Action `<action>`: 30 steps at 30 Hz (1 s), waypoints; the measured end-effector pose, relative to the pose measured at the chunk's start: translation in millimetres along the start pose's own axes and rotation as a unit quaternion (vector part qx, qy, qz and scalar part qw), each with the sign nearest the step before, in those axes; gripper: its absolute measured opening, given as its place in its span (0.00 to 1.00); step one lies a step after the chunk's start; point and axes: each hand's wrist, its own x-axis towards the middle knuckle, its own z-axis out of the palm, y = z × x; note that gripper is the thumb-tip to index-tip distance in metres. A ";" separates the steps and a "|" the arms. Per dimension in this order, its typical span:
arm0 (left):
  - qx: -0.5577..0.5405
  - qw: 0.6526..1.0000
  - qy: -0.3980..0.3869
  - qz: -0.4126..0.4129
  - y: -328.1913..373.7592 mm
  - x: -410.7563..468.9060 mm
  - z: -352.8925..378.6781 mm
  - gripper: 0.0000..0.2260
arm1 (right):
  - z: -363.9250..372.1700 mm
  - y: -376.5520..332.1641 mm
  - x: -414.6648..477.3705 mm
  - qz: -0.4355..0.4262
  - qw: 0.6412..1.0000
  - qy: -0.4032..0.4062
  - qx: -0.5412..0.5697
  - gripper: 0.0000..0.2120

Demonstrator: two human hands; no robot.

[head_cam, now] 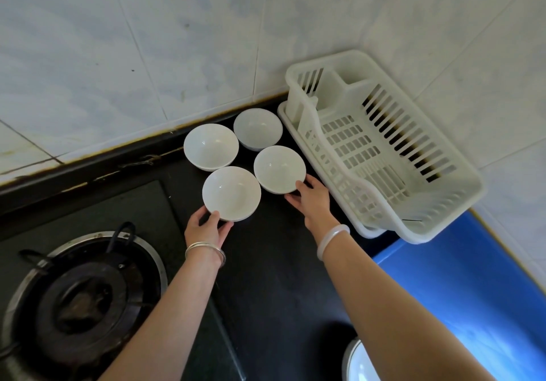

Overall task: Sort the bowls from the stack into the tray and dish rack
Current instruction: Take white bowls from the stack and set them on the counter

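Note:
Several white bowls stand upright on the black counter beside the white dish rack [393, 156]. My left hand [205, 227] grips the near-left bowl [232, 193] at its near rim, thumb over the edge. My right hand [311, 200] holds the near-right bowl [279, 169] at its near rim. Two more bowls sit behind: the far-left bowl [211, 145] and the far-right bowl [257, 128]. The rack holds nothing and sits on a white drip tray [291, 128] against the tiled corner.
A gas burner [79, 298] with a black pan support lies at the lower left. A blue surface [461, 286] is at the lower right under the rack's near end. A white rounded object [359, 363] shows at the bottom edge. Tiled walls close the back and right.

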 end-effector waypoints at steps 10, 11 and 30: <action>0.157 0.983 -0.050 0.087 -28.8 -17.2 -11.9 0.22 | -32.1 -8.2 -42.4 -0.021 0.987 -0.072 -0.142 0.21; 0.192 0.974 -0.062 0.101 -35.7 -23.1 -15.9 0.22 | -40.8 -8.2 -52.0 -0.032 0.984 -0.074 -0.158 0.19; 0.634 0.635 -0.370 0.241 -180.5 -167.8 -58.8 0.21 | -278.5 118.5 -222.2 -0.054 0.847 0.157 -0.505 0.17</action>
